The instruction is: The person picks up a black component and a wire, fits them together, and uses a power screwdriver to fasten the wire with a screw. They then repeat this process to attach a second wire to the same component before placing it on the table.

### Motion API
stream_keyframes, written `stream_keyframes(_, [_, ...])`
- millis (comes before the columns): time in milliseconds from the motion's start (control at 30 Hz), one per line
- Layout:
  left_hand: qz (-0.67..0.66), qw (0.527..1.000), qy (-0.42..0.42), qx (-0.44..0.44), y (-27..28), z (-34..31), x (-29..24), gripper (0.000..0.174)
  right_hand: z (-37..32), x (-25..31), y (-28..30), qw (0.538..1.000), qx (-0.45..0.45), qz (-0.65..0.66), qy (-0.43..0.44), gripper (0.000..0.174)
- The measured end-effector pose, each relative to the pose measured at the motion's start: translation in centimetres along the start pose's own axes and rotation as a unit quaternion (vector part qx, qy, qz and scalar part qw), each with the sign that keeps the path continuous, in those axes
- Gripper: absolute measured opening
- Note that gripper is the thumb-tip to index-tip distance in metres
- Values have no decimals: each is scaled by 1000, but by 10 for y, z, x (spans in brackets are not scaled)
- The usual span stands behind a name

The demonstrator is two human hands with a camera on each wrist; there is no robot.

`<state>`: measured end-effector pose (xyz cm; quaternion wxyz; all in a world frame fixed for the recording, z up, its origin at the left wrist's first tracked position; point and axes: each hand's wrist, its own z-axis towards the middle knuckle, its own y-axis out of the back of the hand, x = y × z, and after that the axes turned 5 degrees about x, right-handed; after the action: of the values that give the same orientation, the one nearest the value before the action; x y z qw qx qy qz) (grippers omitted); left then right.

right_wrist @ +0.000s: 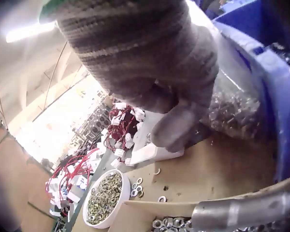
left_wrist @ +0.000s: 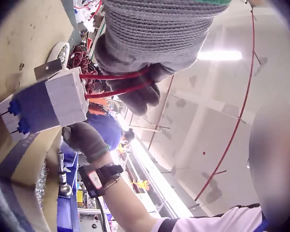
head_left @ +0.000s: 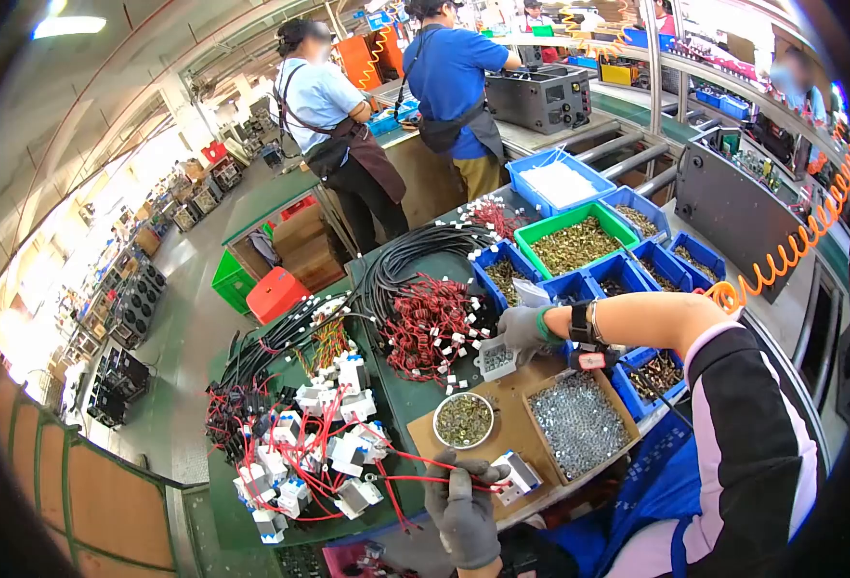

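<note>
"Since everything hangs on the left hand (head_left: 463, 515), what's it got?"

"Red wires (left_wrist: 111, 77), with the fingers curled round them. They run straight into the white block (head_left: 518, 479), down by the brown sheet (head_left: 507, 409). Whether it's resting there or held just off, I can't tell."

"How would you manage that?"

"Lightly, close to the block, with a bit of slack, so nothing tugs where the wires go in."

"And the right hand (head_left: 531, 330)?"

"Its fingers are down at the small tray (right_wrist: 146, 153) of metal bits. Gripping the edge or pinching a piece, I can't tell."

"So what's the trick there?"

"One piece at a time, I'd say, and squarely; gloves probably make that fiddly. I'd mind the loose washers (right_wrist: 137, 186) beside the bowl (right_wrist: 124, 193), too. It'd be easy to grab the wrong sort."

"Same with that cardboard box (right_wrist: 128, 215) of nuts?"

"Yes, I'd keep the block from tipping over it. Farther left, red leads trail from the heap of blocks (head_left: 348, 453) toward the left hand, so I'd check for snags before lifting."
</note>
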<state>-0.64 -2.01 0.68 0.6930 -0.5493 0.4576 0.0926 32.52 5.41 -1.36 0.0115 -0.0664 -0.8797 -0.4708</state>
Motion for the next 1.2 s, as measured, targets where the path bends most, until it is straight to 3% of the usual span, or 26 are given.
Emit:
stream_keyframes(67, [-5, 1000, -16, 12, 1, 1, 2, 31, -7, 2, 3, 1000, 3, 0, 10, 49])
stream_keyframes(100, [-6, 1000, -16, 9, 1, 1, 2, 31, -11, 1, 4, 996, -1, -76, 53, 49])
stream_keyframes(167, [-8, 1000, -16, 5, 0, 2, 0, 32, -15, -3, 2, 998, 9, -37, 48, 50])
stream_keyframes(200, [-6, 1000, -6, 1, 1, 2, 1, 32, -16, -6, -1, 997, 24, 78, 0, 52])
stream_keyframes(267, [-2, 1000, 15, -9, 3, 2, 2, 32, -16, -13, -6, 992, 54, 114, -31, 58])
stream_keyframes(333, [-6, 1000, -6, 4, 1, 3, 3, 32, 0, -26, -25, 997, 26, -46, 60, 47])
stream_keyframes(433, [-3, 1000, -3, 2, -5, 3, 2, 31, 6, -32, -40, 989, 21, -118, 88, 44])
stream_keyframes(467, [1, 1000, 2, -3, -6, 3, 1, 31, 18, -35, -53, 991, 46, -105, 62, 42])
stream_keyframes(533, [-9, 1000, 2, 14, -2, 4, 1, 31, -18, 0, -20, 995, 85, 7, -49, 35])
stream_keyframes(633, [-19, 1000, 6, 19, 1, 5, 1, 30, -63, 28, 13, 995, 5, 66, -80, 35])
stream_keyframes(667, [-22, 1000, 10, 17, 0, 4, 1, 30, -59, 27, 15, 996, -46, 31, -71, 33])
stream_keyframes(767, [5, 1000, 16, 19, -6, 2, -1, 30, -52, 18, 24, 969, -222, 101, -35, 30])
stream_keyframes(800, [14, 1000, 7, 23, -6, 2, 2, 31, -44, 12, 24, 969, -234, 79, -15, 29])
stream_keyframes(933, [12, 999, -2, 48, 2, -1, 5, 28, -20, 7, 18, 983, -172, 63, -17, 32])
stream_keyframes(1100, [-8, 998, 7, 55, 13, 6, 4, 26, 8, 9, 15, 980, -183, 69, -33, 31])
stream_keyframes(1200, [10, 999, 35, -12, 16, 7, -2, 24, 7, 13, 30, 988, -131, 42, -69, 30])
